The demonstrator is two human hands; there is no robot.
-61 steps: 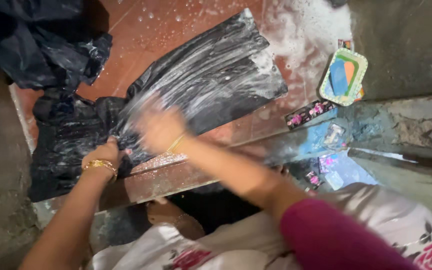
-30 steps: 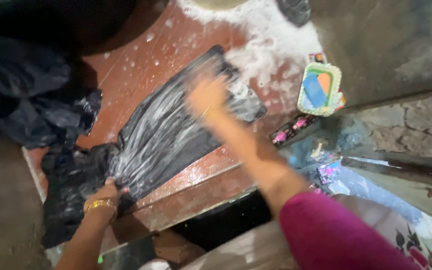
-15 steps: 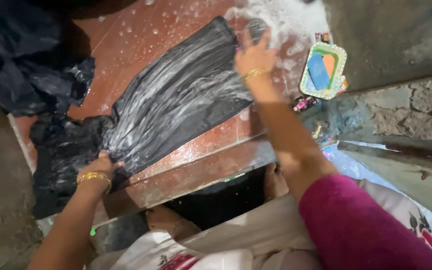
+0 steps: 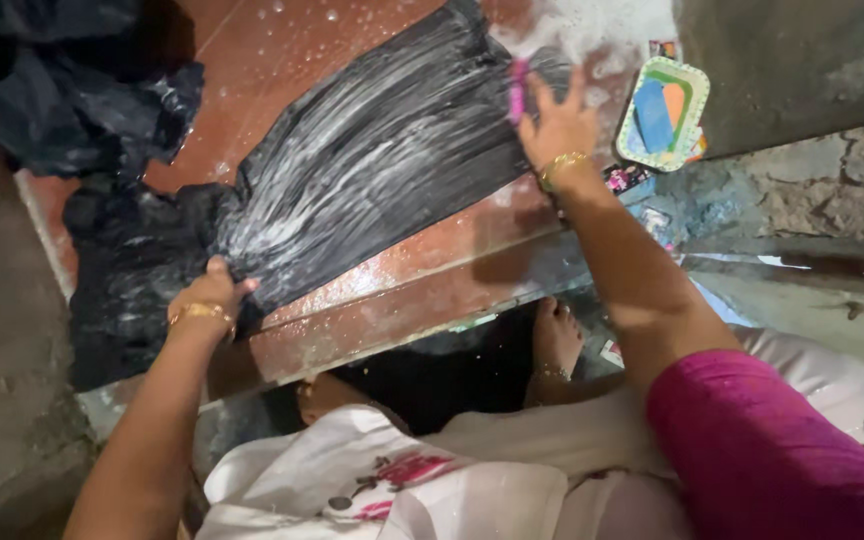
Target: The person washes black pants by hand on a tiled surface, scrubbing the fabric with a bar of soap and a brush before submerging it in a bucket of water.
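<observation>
One head-worn camera looks steeply down and forward from close above the person's lap, taking in both forearms, the left hand [image 4: 210, 293], the right hand [image 4: 555, 122] and the wet red slab [image 4: 282, 70] just ahead; no second view.

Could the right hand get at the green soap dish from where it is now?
Probably yes. The right hand rests on the far end of the soapy black cloth, and the soap dish sits just beside it with only wet floor between.
</observation>
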